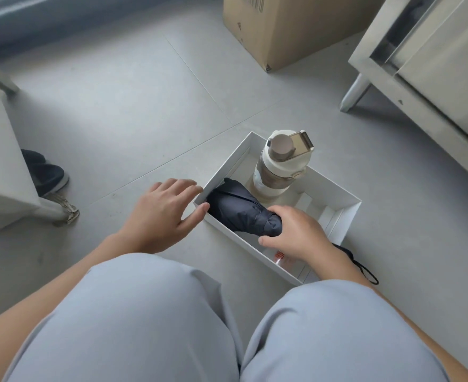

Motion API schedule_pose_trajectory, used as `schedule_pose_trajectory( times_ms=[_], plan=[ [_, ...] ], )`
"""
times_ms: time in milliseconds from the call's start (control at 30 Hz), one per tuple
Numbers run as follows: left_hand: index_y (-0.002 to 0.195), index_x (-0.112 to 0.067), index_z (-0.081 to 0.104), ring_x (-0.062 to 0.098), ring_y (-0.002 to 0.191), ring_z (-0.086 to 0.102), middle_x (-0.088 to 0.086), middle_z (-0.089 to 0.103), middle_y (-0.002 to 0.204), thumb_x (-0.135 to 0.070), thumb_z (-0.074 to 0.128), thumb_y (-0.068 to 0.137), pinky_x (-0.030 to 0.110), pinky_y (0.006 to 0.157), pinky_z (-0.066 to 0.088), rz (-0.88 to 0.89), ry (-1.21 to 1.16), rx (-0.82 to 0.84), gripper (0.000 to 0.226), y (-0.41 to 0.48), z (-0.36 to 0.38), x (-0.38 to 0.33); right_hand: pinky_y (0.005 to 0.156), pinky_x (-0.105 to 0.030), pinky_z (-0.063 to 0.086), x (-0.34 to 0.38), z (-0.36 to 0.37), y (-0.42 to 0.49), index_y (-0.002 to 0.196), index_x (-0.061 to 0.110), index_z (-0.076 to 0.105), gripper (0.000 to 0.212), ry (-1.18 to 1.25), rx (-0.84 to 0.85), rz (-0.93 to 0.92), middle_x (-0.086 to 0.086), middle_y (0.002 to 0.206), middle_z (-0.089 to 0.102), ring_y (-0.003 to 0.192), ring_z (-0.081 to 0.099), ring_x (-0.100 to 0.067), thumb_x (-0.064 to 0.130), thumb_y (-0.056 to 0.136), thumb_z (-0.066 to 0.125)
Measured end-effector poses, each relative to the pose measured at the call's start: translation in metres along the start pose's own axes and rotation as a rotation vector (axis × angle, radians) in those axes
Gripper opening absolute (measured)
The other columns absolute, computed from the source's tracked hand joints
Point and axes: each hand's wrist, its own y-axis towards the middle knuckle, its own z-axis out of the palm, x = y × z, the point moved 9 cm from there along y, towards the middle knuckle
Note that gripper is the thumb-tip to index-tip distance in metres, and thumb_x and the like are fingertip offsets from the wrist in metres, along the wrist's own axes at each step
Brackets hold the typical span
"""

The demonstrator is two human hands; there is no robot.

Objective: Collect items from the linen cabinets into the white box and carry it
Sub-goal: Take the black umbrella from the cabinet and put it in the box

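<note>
Head view, looking down past two bent knees in pale blue trousers (133,321) at a grey tiled floor (111,100). White box (348,208): open-topped, set on the floor just beyond the right knee, one corner pointing away from the viewer. Water bottle (278,169): stands upright in the far part of the box, cream lid with a beige cap and flip handle uppermost. Folded umbrella (241,210): dark navy, lies inside the box along its left wall, the far end near the base of the bottle. Right hand (296,232): reaches into the box, fingers curled around the near end of the umbrella and grasping it; a black wrist strap (362,267) trails out past the forearm over the near right edge of the box. A small item with red print (281,256) shows beneath this hand on the box bottom; its identity cannot be told. Left hand (161,213): fingers spread and released, holding nothing, the fingertips and thumb touching the outer left wall of the box. Cardboard carton (290,26): on the floor at upper centre. Metal cabinet (431,67): on legs, at upper right. A second grey unit (4,166) stands at left, a dark shoe (48,175) beside it.
</note>
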Motion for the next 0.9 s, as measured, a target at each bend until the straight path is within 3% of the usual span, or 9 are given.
schedule_pose_trajectory(
  times_ms=[100, 300, 500, 633, 900],
  plan=[
    [0.120, -0.021, 0.061, 0.021, 0.108, 0.060, -0.006, 0.063, 0.123, -0.055, 0.032, 0.100, 0.037, 0.091, 0.045, 0.022, 0.004, -0.001, 0.049, 0.003, -0.003, -0.002, 0.082, -0.035, 0.051, -0.007, -0.004, -0.006, 0.122, 0.039, 0.059, 0.062, -0.042, 0.010, -0.011, 0.012, 0.110, 0.064, 0.102, 0.060, -0.019, 0.059, 0.064, 0.074],
    [0.121, -0.019, 0.062, 0.023, 0.108, 0.061, -0.004, 0.064, 0.124, -0.054, 0.034, 0.099, 0.038, 0.091, 0.045, 0.049, 0.003, 0.022, 0.050, 0.005, -0.003, -0.008, 0.077, -0.035, 0.053, -0.008, -0.010, -0.011, 0.112, 0.034, 0.064, 0.043, 0.031, -0.084, -0.014, 0.009, 0.100, 0.070, 0.092, 0.064, -0.022, 0.043, 0.071, 0.074],
    [0.123, -0.019, 0.062, 0.023, 0.108, 0.061, -0.004, 0.064, 0.125, -0.054, 0.032, 0.098, 0.037, 0.092, 0.044, 0.040, -0.011, 0.021, 0.053, 0.006, -0.006, -0.008, 0.070, -0.033, 0.052, -0.034, -0.018, -0.021, 0.099, 0.034, 0.067, 0.036, -0.024, -0.056, 0.051, 0.009, 0.081, 0.068, 0.081, 0.062, -0.022, 0.043, 0.064, 0.072],
    [0.124, -0.018, 0.062, 0.024, 0.108, 0.062, -0.003, 0.064, 0.126, -0.054, 0.032, 0.098, 0.037, 0.091, 0.045, 0.057, -0.034, 0.025, 0.054, 0.008, -0.005, -0.016, 0.076, -0.036, 0.054, -0.043, -0.012, -0.025, 0.104, 0.033, 0.066, 0.040, -0.106, 0.030, 0.065, 0.008, 0.088, 0.069, 0.085, 0.062, -0.022, 0.044, 0.066, 0.071],
    [0.123, -0.018, 0.062, 0.022, 0.107, 0.062, -0.004, 0.064, 0.125, -0.054, 0.033, 0.098, 0.037, 0.090, 0.045, 0.078, -0.045, 0.038, 0.053, 0.014, 0.003, -0.028, 0.079, -0.035, 0.053, -0.035, -0.015, -0.021, 0.113, 0.036, 0.066, 0.047, -0.032, 0.002, 0.047, 0.009, 0.097, 0.071, 0.092, 0.063, -0.022, 0.050, 0.069, 0.077]
  ],
)
